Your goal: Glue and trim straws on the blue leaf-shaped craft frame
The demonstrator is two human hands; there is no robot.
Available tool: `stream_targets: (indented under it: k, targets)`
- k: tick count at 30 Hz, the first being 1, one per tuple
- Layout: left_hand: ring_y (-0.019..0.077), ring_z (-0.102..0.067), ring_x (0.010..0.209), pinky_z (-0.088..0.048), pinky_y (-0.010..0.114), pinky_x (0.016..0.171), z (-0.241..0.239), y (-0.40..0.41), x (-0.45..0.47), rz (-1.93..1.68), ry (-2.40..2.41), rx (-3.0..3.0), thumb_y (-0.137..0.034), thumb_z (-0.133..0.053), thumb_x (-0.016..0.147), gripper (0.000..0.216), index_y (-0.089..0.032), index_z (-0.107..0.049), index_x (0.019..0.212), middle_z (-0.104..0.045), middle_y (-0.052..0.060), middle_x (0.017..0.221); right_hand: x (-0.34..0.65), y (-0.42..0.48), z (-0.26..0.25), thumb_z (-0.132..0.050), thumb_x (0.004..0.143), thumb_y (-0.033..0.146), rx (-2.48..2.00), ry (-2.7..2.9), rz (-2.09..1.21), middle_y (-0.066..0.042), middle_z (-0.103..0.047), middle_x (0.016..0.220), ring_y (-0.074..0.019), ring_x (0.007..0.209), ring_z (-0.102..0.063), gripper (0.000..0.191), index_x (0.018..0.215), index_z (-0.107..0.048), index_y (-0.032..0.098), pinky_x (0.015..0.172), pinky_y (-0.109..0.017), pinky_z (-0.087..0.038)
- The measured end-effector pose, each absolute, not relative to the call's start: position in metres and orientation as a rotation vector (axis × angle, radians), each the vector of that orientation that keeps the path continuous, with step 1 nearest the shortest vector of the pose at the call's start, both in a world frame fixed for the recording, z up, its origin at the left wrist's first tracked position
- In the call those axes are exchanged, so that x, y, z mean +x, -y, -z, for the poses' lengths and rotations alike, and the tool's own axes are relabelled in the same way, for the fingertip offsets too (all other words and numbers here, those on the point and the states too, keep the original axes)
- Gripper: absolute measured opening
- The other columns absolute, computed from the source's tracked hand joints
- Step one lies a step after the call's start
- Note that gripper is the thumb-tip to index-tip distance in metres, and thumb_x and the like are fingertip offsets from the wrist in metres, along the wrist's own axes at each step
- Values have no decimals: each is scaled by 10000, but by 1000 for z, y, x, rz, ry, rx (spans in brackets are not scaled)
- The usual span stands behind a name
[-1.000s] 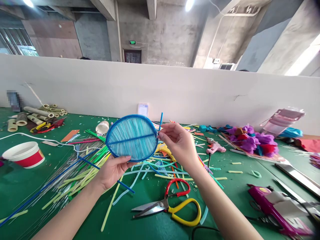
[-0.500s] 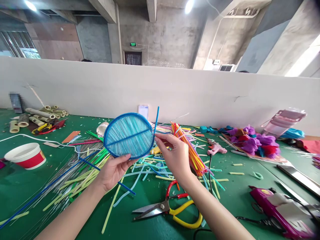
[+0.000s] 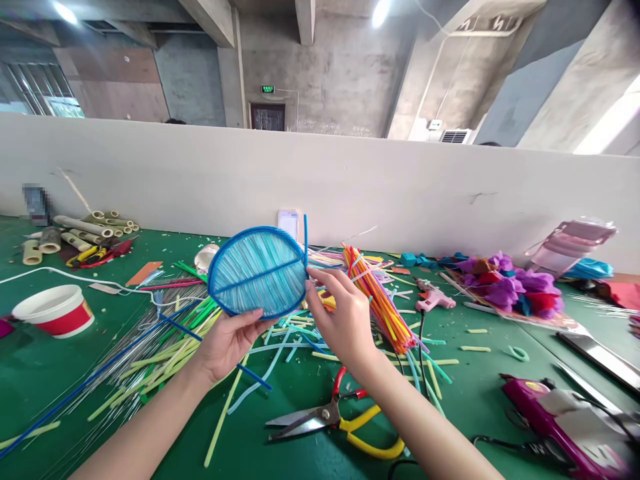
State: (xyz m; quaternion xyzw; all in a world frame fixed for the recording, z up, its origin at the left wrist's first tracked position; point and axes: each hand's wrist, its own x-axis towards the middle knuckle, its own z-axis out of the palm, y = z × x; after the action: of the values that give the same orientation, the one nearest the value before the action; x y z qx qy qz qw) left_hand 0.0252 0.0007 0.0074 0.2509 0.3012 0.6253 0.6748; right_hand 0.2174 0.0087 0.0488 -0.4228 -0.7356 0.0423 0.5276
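Counted from where I stand: two bare hands, one blue oval panel, one upright blue stem, one pair of scissors, one glue gun and one paper cup. The oval panel [image 3: 257, 257] is held above the green table [image 3: 295, 460], at the centre of the frame; a single rib crosses its striped face. The blue stem [image 3: 306, 233] stands nearly vertical at the panel's right end; I cannot tell whether the two are joined.

Left hand [image 3: 230, 343]: gripping the panel's lower rim, thumb on the front face, fingers behind, forearm rising from the lower left. Right hand [image 3: 343, 313]: thumb and fingertips pinched on the stem's lower end against the rim, forearm slanting in from the lower right.

The scissors [image 3: 327, 415] lie at lower centre, blades apart and pointing left, partly covered by the right forearm. The glue gun [image 3: 434, 295] lies right of centre, beside a bundle of orange stems [image 3: 383, 303] too dense to count. The paper cup [image 3: 55, 310], red-banded, stands upright at left.
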Motion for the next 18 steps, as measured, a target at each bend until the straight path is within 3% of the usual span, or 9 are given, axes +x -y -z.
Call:
stream_targets:
  k: [9, 14, 18]
  targets:
    - [294, -693, 1072, -545, 454, 1005, -6, 6, 32, -1321, -677, 551, 41, -682, 741, 572, -152, -637, 1278, -747, 114, 1119, 205, -8, -34, -576, 899, 339, -1071, 1738, -379, -79, -686, 1018, -193, 798, -690, 453, 1313, -449, 204, 672, -310, -576]
    - [299, -623, 1191, -466, 485, 1073, -1, 10, 31, -1210, -565, 751, -105, -787, 729, 532, -215, -663, 1235, -733, 85, 1166, 215, -13, -42, -526, 920, 282, -983, 1740, -444, -67, -623, 1048, -142, 714, -654, 429, 1338, -436, 240, 634, -286, -580]
    - [270, -610, 1205, -455, 452, 1061, 0, -1, 20, -1362, -586, 748, -224, -823, 716, 462, -257, -680, 1154, -717, 57, 1205, 236, -14, -62, -517, 941, 255, -896, 1823, -306, -68, -614, 1127, -133, 732, -638, 416, 1353, -461, 286, 672, -291, -596]
